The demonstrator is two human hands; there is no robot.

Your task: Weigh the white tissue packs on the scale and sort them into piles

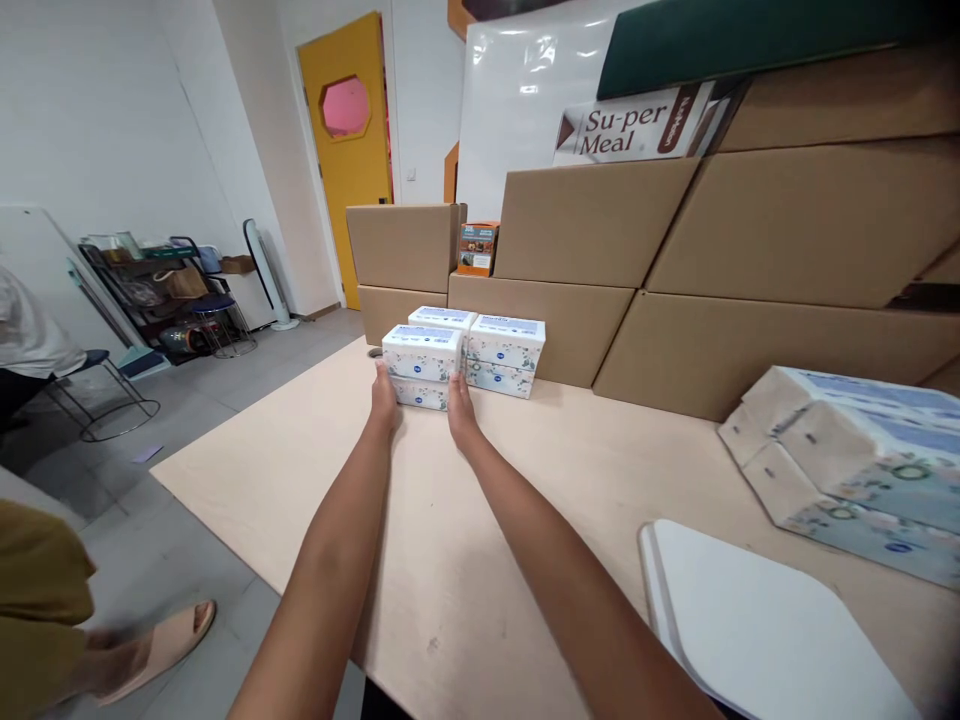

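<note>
Both my arms reach out over the pale wooden table [420, 520]. Between my hands stands a stack of two tissue packs [421, 355], white with a floral print, one on top of the other. My left hand [384, 400] presses on the stack's left side, and my right hand [462, 405] presses on its right side. Against the stack, behind and to the right, are more of the same tissue packs [506, 345], also stacked. Where the stack's underside meets the table is partly hidden by my hands.
Cardboard boxes [540, 320] line the table's back edge, with a small orange box [478, 248] among them. At right lie a larger bundle of tissue packs [862, 460] and a white flat lid-like object [765, 620]. A person's sandalled foot [161, 645] is at lower left.
</note>
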